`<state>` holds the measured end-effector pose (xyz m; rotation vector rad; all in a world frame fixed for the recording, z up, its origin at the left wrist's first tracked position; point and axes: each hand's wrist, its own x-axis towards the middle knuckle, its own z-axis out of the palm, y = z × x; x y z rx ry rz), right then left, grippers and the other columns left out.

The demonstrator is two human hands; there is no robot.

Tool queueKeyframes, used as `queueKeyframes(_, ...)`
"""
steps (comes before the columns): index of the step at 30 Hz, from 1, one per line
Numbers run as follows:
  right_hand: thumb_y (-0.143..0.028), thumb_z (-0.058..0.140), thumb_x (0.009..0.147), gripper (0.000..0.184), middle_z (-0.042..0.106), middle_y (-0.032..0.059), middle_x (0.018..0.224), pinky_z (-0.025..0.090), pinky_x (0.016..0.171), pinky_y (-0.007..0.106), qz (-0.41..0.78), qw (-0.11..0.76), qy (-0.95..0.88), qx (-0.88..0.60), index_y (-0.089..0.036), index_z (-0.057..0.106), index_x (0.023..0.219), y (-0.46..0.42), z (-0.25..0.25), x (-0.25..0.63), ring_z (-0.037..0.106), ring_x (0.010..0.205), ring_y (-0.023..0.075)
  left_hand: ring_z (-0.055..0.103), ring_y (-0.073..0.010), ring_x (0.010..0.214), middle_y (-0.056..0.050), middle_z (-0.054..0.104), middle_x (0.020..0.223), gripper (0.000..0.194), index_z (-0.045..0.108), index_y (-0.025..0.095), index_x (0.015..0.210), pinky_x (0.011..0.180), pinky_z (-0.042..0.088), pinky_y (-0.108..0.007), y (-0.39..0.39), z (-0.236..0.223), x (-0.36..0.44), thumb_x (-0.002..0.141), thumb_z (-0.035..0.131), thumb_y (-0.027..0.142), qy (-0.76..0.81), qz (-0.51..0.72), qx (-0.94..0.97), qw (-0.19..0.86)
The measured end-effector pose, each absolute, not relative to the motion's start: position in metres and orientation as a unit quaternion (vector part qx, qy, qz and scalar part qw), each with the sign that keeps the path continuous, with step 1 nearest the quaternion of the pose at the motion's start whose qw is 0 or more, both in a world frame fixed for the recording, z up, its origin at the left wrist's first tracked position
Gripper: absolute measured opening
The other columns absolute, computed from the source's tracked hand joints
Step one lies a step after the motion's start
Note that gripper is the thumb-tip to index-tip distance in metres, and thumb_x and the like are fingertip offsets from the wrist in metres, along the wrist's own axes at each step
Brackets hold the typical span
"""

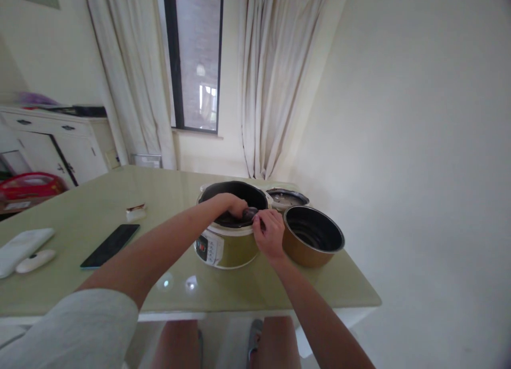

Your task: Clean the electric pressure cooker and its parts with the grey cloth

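Observation:
An electric pressure cooker (239,249) with a control panel on its front stands on the table, its top uncovered. My left hand (237,206) reaches over the rim into the dark opening, fingers closed by a dark, rounded, soft-looking lump (249,213), perhaps cloth. At the cooker's right rim, my right hand (270,231) has its fingers curled in close to the same lump. What its fingertips grip is hidden. A brown inner pot (307,254) with a black inside sits just right of my right hand. Behind that pot lies a round lid (286,197), partly covered.
On the table's left are a phone (110,245), a white box-like item (24,246), a small white rounded case (35,261) and a small packet (136,212). The table's right edge (365,289) runs close to the inner pot, with a wall beyond. Curtains hang behind.

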<state>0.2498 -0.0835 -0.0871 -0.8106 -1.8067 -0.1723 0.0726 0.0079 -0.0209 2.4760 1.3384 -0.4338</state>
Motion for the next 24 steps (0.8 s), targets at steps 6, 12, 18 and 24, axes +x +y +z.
queueKeyframes(6, -0.02, 0.055, 0.102, 0.022, 0.074, 0.0053, 0.086, 0.042, 0.086, 0.039, -0.064, 0.548, -0.76, -0.343, -0.023, 0.065, 0.083, -0.084, -0.087, 0.249, 0.062, 0.09, 0.0238, 0.076, -0.0263, 0.095, -0.007, 0.084, 0.104, 0.047, 0.082, 0.021, 0.116, 0.087, 0.059, -0.033, -0.017, 0.001, 0.034, 0.071, 0.071, 0.015, 0.492, -0.2, 0.835, 0.144)
queueKeyframes(12, -0.018, 0.055, 0.1, 0.021, 0.072, 0.0041, 0.083, 0.041, 0.083, 0.038, -0.058, 0.547, -0.759, -0.349, -0.023, 0.063, 0.082, -0.085, -0.087, 0.247, 0.062, 0.089, 0.0232, 0.072, -0.0367, 0.123, -0.02, 0.073, 0.138, 0.065, 0.071, 0.023, 0.142, 0.103, 0.056, -0.044, -0.019, -0.003, 0.011, 0.077, 0.072, 0.021, 0.573, -0.173, 0.8, 0.043)
queueKeyframes(18, -0.019, 0.056, 0.1, 0.019, 0.073, 0.005, 0.087, 0.043, 0.083, 0.038, -0.059, 0.554, -0.753, -0.35, -0.023, 0.065, 0.084, -0.088, -0.087, 0.247, 0.064, 0.09, 0.023, 0.075, -0.0419, 0.114, -0.025, 0.078, 0.123, 0.057, 0.08, 0.018, 0.123, 0.092, 0.061, -0.046, 0.006, -0.012, 0.041, 0.067, 0.08, 0.019, 0.579, -0.181, 0.795, 0.015)
queueKeyframes(24, -0.018, 0.055, 0.1, 0.018, 0.073, 0.0048, 0.085, 0.044, 0.081, 0.04, -0.067, 0.576, -0.746, -0.329, -0.024, 0.063, 0.085, -0.086, -0.09, 0.246, 0.063, 0.087, 0.0235, 0.078, -0.0337, 0.099, -0.019, 0.082, 0.113, 0.038, 0.083, 0.016, 0.111, 0.082, 0.062, -0.038, 0.0, -0.014, 0.075, 0.078, 0.075, 0.033, 0.521, -0.151, 0.838, 0.063)
